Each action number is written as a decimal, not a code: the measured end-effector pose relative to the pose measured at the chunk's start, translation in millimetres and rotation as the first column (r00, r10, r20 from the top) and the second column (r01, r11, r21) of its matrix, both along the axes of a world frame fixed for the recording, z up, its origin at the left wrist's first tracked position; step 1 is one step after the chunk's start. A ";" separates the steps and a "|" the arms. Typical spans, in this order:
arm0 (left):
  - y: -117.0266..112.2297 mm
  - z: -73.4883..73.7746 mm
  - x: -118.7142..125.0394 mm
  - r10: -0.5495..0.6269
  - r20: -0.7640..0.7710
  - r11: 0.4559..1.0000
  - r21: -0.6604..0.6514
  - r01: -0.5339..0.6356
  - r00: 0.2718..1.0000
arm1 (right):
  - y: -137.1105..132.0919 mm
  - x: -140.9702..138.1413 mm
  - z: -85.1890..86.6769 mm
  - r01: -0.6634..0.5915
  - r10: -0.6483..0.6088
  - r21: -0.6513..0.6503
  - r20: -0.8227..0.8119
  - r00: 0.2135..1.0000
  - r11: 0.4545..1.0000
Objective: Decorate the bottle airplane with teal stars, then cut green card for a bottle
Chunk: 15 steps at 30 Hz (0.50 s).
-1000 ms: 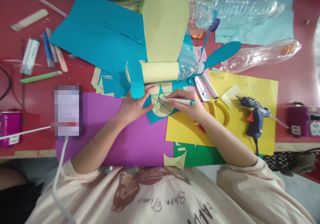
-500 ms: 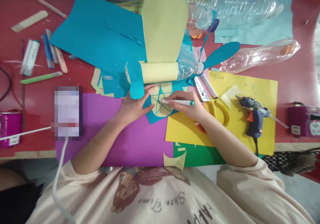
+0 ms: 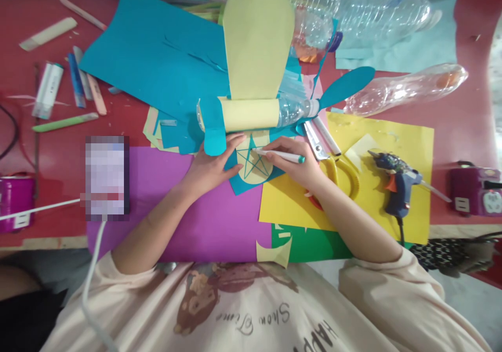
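My right hand [image 3: 296,158] grips a white marker pen [image 3: 283,155] with a green end, its tip on or just over a star outline. The star is drawn in green on a pale yellow paper wing [image 3: 257,175] with a rounded end. My left hand [image 3: 214,163] lies flat with fingers spread, at the left edge of that wing. Above both hands is a plastic bottle [image 3: 290,112] wrapped in pale yellow paper, with blue paper at its left end and a blue propeller blade [image 3: 347,87] by the cap. A second yellow wing [image 3: 259,38] points away from me.
Yellow-handled scissors [image 3: 347,177] and a blue glue gun [image 3: 402,187] lie on yellow paper [image 3: 290,205] at right. Purple paper [image 3: 212,221] is under my left arm. A phone [image 3: 105,177] with a cable lies left. Markers [image 3: 47,90] and clear bottles [image 3: 384,17] are farther back.
The marker tip has moved up a little within the star, and my right hand has shifted slightly right. My left hand stays in place.
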<state>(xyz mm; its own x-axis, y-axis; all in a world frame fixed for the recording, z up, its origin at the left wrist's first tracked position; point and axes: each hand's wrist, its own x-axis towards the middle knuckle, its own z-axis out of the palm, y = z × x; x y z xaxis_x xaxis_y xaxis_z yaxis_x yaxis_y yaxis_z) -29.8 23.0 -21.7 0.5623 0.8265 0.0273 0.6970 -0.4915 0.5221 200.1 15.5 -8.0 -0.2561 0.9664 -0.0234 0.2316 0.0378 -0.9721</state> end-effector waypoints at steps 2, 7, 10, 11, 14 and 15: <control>-0.1 0.9 0.1 0.002 -0.011 1.000 0.000 -0.002 1.000 | 0.0 0.4 0.6 -0.021 0.020 0.014 0.008 1.000 1.000; 0.4 1.1 0.3 0.003 -0.036 1.000 -0.002 -0.003 0.999 | -0.4 2.1 0.9 -0.084 0.085 -0.005 0.035 0.996 0.996; 0.9 -0.5 0.0 0.008 -0.039 1.000 -0.002 -0.008 0.999 | -0.4 2.9 0.5 -0.123 0.124 -0.037 0.031 0.992 0.992; 1.0 -1.0 0.0 0.009 -0.037 1.000 -0.001 -0.009 0.999 | -0.4 3.2 0.4 -0.132 0.133 -0.041 0.025 0.991 0.990; 1.3 -1.5 0.0 0.008 -0.029 1.000 0.003 -0.008 1.000 | -0.5 4.3 0.1 -0.139 0.140 -0.048 0.020 0.990 0.989; 1.3 -1.5 0.1 0.007 -0.026 1.000 0.006 -0.007 1.000 | -0.6 4.8 -0.1 -0.139 0.141 -0.050 0.022 0.990 0.989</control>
<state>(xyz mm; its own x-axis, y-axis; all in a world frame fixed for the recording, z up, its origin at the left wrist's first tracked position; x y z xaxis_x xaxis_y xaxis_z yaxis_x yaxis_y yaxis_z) -29.7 24.4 -23.1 0.5571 0.8303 0.0174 0.7140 -0.4895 0.5006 204.9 14.9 -8.1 -0.3876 0.9186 -0.0770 0.2519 0.0252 -0.9674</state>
